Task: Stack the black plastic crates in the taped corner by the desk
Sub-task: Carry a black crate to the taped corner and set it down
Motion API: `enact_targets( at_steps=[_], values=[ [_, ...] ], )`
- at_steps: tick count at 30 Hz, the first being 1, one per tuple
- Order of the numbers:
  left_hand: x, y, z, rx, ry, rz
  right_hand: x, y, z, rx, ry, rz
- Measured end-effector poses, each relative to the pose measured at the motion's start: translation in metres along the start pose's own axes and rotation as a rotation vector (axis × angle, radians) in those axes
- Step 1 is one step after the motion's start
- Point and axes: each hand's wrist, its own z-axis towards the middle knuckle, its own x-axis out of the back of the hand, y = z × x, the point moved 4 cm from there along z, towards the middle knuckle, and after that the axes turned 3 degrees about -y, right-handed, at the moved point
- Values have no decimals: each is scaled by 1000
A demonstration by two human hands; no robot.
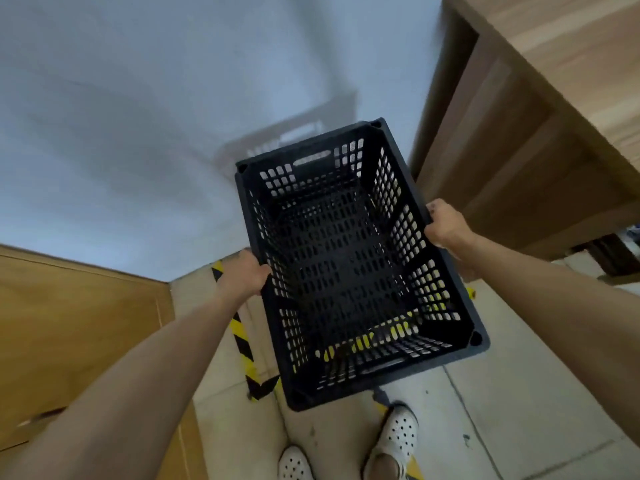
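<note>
— Where's the crate?
— You hold the black crate (356, 268) open side up, off the floor, above the yellow-black tape (242, 337), beside the wooden desk (526, 133).
— My hands?
— Left hand (247, 273) and right hand (446, 223) each clamp a long rim.

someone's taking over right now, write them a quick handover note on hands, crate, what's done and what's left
Left hand: gripping the left long rim of the black crate.
Right hand: gripping the right long rim.
Crate: empty, open side up, held off the floor over the yellow-and-black tape, between the wooden desk on the right and a wooden panel on the left, facing the wall.
Done: crate picked up and brought to the taped corner.
Left: set it down inside the tape, probably as the base; no other crates are in view, so fetch and stack the rest.
</note>
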Motion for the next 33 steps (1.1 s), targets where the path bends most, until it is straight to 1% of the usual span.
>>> enact_targets(
  at_steps=[3,5,8,15,19,21,24,26,33],
  values=[
    [-4,-2,14,53,106,5,-6,-9,27,32,49,105],
    [-5,1,20,58,175,18,-11,-14,40,76,98,170],
    [-4,10,24,63,256,-18,-16,-22,49,157,141,204],
    [-14,11,30,51,483,-75,-8,-37,64,278,218,48],
    [-34,19,40,101,598,-216,-5,-35,74,323,221,16],
    [-39,21,47,128,618,-283,-6,-37,74,355,222,2],
    [-36,14,55,111,618,-319,-9,-44,73,414,251,14],
    [-34,12,60,94,622,-328,-10,-45,72,419,276,13],
    [-32,16,58,97,608,-345,-10,-45,66,435,286,-4]
  ],
)
